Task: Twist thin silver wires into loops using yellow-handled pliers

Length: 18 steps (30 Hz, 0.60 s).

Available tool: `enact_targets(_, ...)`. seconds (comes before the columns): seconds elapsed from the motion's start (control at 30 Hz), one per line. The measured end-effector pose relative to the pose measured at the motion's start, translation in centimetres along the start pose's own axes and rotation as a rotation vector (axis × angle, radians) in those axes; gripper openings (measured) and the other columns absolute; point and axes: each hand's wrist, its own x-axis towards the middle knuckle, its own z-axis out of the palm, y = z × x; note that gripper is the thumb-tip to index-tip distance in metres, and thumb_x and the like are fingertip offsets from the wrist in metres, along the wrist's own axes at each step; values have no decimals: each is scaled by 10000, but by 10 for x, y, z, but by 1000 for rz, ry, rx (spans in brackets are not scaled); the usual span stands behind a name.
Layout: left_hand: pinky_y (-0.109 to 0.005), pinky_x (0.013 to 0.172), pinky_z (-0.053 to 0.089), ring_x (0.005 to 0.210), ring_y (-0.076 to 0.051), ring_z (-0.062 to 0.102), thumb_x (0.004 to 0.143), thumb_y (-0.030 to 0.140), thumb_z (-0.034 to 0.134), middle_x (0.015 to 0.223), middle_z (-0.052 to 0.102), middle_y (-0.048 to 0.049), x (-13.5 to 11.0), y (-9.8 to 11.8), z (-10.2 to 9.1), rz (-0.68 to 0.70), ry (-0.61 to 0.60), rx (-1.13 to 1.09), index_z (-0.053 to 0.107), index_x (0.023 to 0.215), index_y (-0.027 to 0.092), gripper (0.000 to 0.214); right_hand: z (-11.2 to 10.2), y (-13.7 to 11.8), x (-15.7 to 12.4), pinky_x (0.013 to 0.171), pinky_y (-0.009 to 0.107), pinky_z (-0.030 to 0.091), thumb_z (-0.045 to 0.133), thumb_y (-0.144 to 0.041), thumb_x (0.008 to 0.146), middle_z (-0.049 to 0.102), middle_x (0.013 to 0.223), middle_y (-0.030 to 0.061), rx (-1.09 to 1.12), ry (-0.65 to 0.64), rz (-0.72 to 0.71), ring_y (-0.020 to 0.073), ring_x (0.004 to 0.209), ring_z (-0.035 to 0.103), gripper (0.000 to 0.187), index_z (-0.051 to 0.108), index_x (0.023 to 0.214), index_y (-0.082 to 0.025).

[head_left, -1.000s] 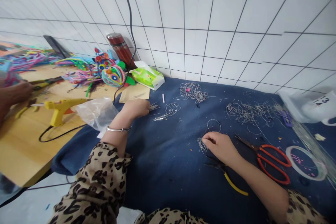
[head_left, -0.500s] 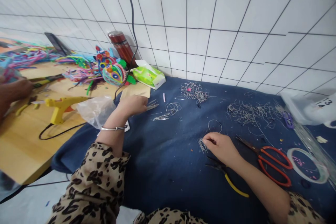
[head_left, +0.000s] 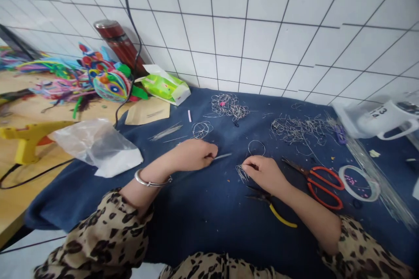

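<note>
My left hand [head_left: 193,155] is closed over the blue cloth, with a short silvery length of wire [head_left: 224,156] sticking out to the right of its fingers. I cannot tell whether this is one strand or several. At the right, my right hand [head_left: 266,174] pinches a small bunch of bent wires [head_left: 242,174] against the cloth. A wire ring [head_left: 256,148] lies just beyond those fingers. Behind my left hand are straight wire pieces [head_left: 166,131] and a coiled wire [head_left: 202,130]. Yellow-handled pliers [head_left: 278,216] rest below my right hand.
Red-handled scissors [head_left: 325,187] and a white ring-shaped dish [head_left: 373,189] with pink beads lie to the right. Tangled wires [head_left: 231,107] sit near the wall. A yellow glue gun [head_left: 26,139], a plastic bag [head_left: 98,141] and a red thermos [head_left: 119,45] are at the left.
My left hand has moved right and nearer from the straight wires, bringing a piece with it. My right hand keeps its pinch. The view has shifted; another person's hand at left is out of view.
</note>
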Motion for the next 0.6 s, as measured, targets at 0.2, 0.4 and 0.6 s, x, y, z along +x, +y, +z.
enact_targets(0.2,-256,539,311,663,-164,554,809,167,380,769,623,-24,3,10,9,19,-23,78,544,791,203,169,-2,-1,0,628,224,371,467,-293,801,621,747,-20,3,-8,12,114,682,545,186,636,752,-230)
enact_targets(0.4,-252,579,350,686,-163,558,833,167,366,782,612,-29,0,11,2,13,11,52,519,790,195,162,-1,0,0,629,225,374,468,-297,802,621,751,-18,4,-11,17,115,688,548,186,635,748,-231)
enact_targets(0.6,-255,656,393,731,-163,574,836,209,401,800,633,-22,-3,5,-1,-52,75,13,571,839,199,171,-2,0,0,625,223,374,470,-291,799,618,743,-21,2,-8,16,111,678,546,183,636,751,-233)
